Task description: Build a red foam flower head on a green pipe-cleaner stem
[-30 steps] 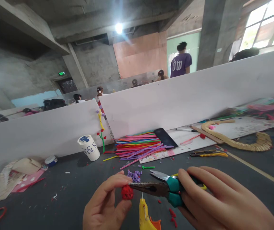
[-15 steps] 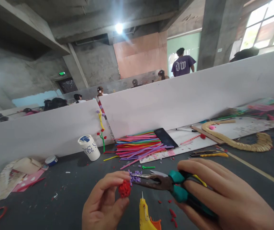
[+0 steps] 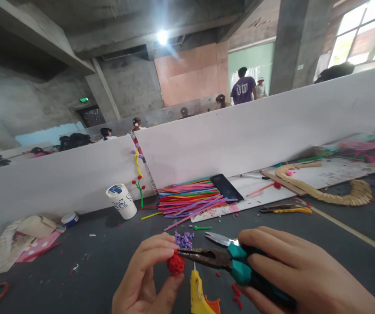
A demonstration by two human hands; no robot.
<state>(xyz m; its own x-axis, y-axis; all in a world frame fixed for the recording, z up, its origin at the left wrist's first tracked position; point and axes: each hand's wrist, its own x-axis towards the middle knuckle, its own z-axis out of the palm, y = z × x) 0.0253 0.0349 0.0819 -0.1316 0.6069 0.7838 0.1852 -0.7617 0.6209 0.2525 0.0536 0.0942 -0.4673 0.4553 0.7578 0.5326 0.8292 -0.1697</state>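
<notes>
Between thumb and fingers, my left hand (image 3: 149, 274) pinches a small red ball (image 3: 176, 264) with a bumpy surface. My right hand (image 3: 292, 266) grips a pair of long-nose pliers (image 3: 218, 258) with teal and black handles. The plier jaws are nearly closed, and their tips touch the top of the ball beside my left fingertips. Whether the tips hold a small piece is too small to tell. Just behind lie a heap of small purple pieces (image 3: 184, 239) and the silver blades of a cutter (image 3: 220, 239), partly hidden by my right hand.
A yellow glue gun (image 3: 198, 292) and red scraps (image 3: 236, 290) lie in front. Behind are a bundle of colourful sticks (image 3: 187, 198), a black phone (image 3: 227, 188), a white cup (image 3: 122, 201) and a yellow-handled knife (image 3: 288, 210). A white partition (image 3: 239, 135) borders the table; people are beyond it.
The plier jaws have closed and their tips have come down onto the red ball. My left hand has turned the ball slightly to the right. Another person appears in the background.
</notes>
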